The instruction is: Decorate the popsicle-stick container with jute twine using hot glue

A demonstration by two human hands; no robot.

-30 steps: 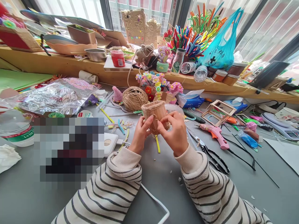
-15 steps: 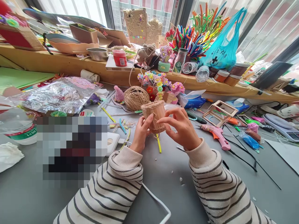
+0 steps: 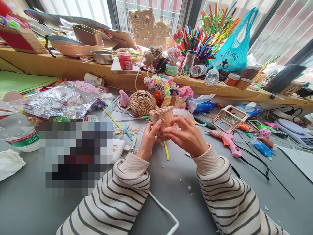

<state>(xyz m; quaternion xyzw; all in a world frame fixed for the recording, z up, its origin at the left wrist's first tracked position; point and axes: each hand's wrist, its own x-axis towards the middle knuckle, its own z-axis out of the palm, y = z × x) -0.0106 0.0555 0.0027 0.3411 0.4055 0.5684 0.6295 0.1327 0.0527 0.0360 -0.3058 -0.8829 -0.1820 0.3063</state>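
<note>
While twine already rings the rim and foot of the stick cup point(image 3: 163, 122) – its middle bare – the left hand point(image 3: 149, 140) clasps it above the bench point(image 3: 171, 195); the right hand point(image 3: 189, 137) pinches twine against it.

Small twine-wrapped wooden-stick basket point(image 3: 163, 121), upright, held above the table.

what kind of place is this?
Likely a home craft workbench by a window: a ball of jute twine, a pink glue gun and bundled pipe cleaners surround both hands holding a twine-wrapped stick cup.
</note>
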